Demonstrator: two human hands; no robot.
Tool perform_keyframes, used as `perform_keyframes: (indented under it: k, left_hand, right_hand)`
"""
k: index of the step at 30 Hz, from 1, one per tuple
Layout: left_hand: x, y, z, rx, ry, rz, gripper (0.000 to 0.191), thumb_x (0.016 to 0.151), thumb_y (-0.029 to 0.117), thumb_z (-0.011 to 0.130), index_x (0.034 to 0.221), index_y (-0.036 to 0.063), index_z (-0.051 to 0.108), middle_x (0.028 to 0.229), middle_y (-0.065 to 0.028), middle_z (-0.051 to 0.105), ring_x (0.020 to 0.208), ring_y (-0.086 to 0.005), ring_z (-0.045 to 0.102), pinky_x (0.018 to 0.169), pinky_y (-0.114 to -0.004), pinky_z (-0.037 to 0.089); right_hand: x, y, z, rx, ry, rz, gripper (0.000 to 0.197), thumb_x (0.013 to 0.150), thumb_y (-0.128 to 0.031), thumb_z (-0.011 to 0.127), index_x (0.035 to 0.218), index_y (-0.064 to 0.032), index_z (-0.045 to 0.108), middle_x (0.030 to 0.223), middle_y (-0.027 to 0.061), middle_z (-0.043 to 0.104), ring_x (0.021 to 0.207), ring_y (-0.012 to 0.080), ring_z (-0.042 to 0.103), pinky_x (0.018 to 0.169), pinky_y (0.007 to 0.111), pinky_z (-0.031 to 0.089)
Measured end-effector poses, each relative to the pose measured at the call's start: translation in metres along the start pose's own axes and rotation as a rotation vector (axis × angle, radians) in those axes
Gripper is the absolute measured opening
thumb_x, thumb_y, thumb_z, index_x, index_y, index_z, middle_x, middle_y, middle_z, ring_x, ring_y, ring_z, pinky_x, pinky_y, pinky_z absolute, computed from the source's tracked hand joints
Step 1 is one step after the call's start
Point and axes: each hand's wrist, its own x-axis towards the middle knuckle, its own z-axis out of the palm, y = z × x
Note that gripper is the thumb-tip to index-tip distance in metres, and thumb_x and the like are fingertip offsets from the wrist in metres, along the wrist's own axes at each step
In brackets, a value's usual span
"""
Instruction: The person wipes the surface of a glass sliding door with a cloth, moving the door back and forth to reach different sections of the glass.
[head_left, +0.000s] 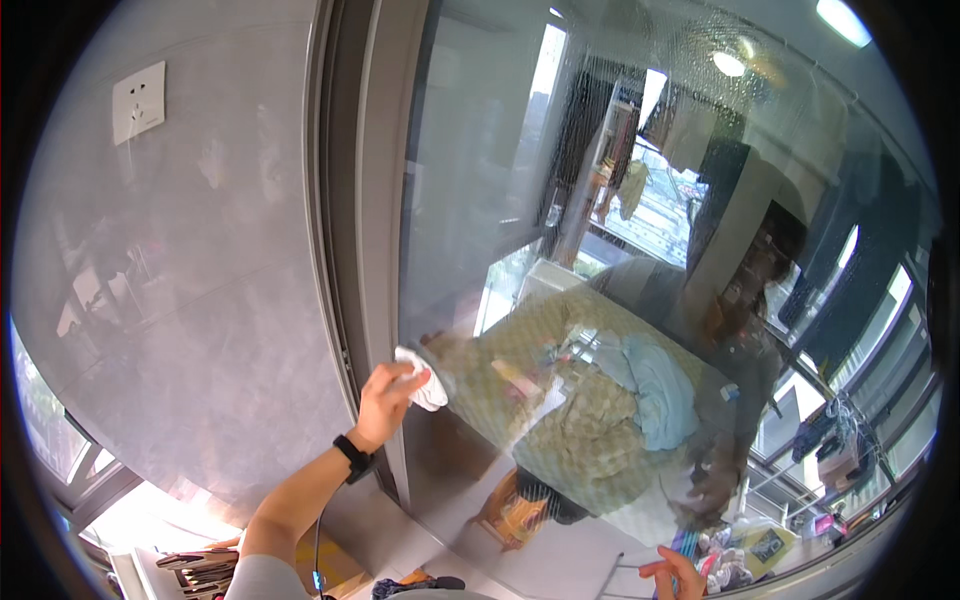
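Observation:
A folded white cloth (424, 382) is in my left hand (390, 394), pinched between thumb and fingers. It rests on a large glass panel (480, 225), close to the panel's left edge. The grey frame (379, 247) runs upright just left of the cloth. Fine droplets or streaks cover the upper glass. My right hand (673, 576) is low in the picture, cut off by the bottom rim, with its visible fingers apart and nothing seen in them. A dark reflection of a person shows in the glass.
On the left is a grey wall (202, 262) with a white power socket (139, 103). Through the glass I see a bed with a light-blue cloth (660, 390) and a wooden stool (517, 510). A cardboard box (337, 559) stands at the bottom, and a cable (317, 540) hangs below my left wrist.

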Motion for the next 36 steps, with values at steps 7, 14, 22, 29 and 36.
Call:
perform_keyframes:
  k: [7, 14, 22, 29, 36]
  left_hand:
    - [0.216, 0.055, -0.041, -0.149, 0.451, 0.11, 0.051, 0.067, -0.013, 0.059, 0.111, 0.0117, 0.067, 0.104, -0.0134, 0.059, 0.094, -0.0279, 0.061, 0.078, -0.033, 0.05]
    - [0.218, 0.102, -0.034, 0.068, 0.392, 0.349, 0.052, 0.067, -0.006, 0.064, 0.113, 0.0164, 0.066, 0.11, -0.01, 0.06, 0.093, -0.0271, 0.057, 0.078, -0.034, 0.048]
    - [0.094, 0.124, 0.005, 0.019, -0.19, 0.848, 0.034, 0.068, 0.007, 0.066, 0.101, 0.0125, 0.068, 0.107, 0.0015, 0.055, 0.088, -0.0146, 0.056, 0.068, -0.022, 0.054]
    - [0.307, 0.172, -0.06, -0.022, 0.297, 0.463, 0.044, 0.073, -0.007, 0.057, 0.111, 0.0119, 0.067, 0.109, -0.008, 0.062, 0.089, -0.0235, 0.062, 0.071, -0.028, 0.05]
    - [0.205, 0.16, -0.016, 0.018, 0.128, 0.594, 0.053, 0.066, -0.003, 0.06, 0.117, 0.0092, 0.063, 0.1, -0.0113, 0.062, 0.088, -0.0276, 0.059, 0.075, -0.037, 0.051]
  right_hand:
    - [0.012, -0.005, 0.015, -0.011, -0.104, -0.036, 0.028, 0.091, -0.008, 0.054, 0.118, 0.002, 0.057, 0.09, 0.008, 0.066, 0.085, 0.0145, 0.06, 0.083, 0.027, 0.045]
    - [0.003, 0.009, 0.025, 0.065, -0.043, -0.027, 0.027, 0.092, -0.007, 0.053, 0.117, 0.0004, 0.059, 0.089, 0.0063, 0.066, 0.083, 0.013, 0.059, 0.081, 0.027, 0.046]
    - [-0.001, 0.015, 0.017, 0.126, -0.029, -0.057, 0.027, 0.092, -0.008, 0.053, 0.117, 0.0, 0.058, 0.089, 0.0069, 0.065, 0.084, 0.0134, 0.059, 0.079, 0.026, 0.046]
    - [-0.021, 0.027, 0.013, 0.184, 0.074, -0.023, 0.026, 0.092, -0.008, 0.053, 0.117, -0.0001, 0.059, 0.084, 0.007, 0.065, 0.08, 0.0148, 0.061, 0.078, 0.027, 0.047]
    - [-0.033, 0.039, 0.013, 0.185, 0.159, 0.011, 0.025, 0.093, -0.008, 0.053, 0.115, 0.0002, 0.059, 0.081, 0.0064, 0.065, 0.079, 0.0143, 0.061, 0.077, 0.027, 0.047]
